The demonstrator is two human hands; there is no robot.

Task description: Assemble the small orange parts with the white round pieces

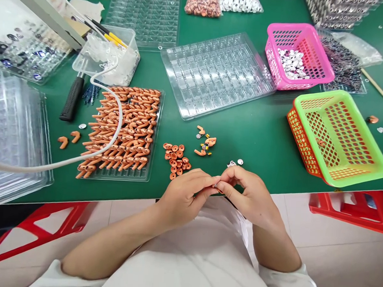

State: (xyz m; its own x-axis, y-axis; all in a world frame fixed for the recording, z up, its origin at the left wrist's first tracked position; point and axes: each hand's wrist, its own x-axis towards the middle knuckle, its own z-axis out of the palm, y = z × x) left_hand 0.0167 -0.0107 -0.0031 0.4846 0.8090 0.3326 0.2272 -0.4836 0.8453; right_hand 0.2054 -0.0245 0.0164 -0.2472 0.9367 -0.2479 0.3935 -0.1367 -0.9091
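Observation:
My left hand (185, 197) and my right hand (255, 197) meet at the table's front edge, thumbs and forefingers pinched together. Between the fingertips is a small earbud part (219, 188), copper-orange with a pale bit; the fingers cover most of it. Just beyond my left hand lie several copper-coloured round earbud caps (174, 157). Farther off are a few orange earbud shells (210, 141) with small yellow and silver pieces among them. Near my right hand sit a white disc (239, 162) and small white bits (231, 163).
A clear tray packed with copper earbud shells (124, 131) is at left, crossed by a white cable (121, 114). An unfilled clear tray (214, 72) lies ahead. At right stand a pink basket (323, 73) with white pieces and a green basket (377, 157) nested in an orange one.

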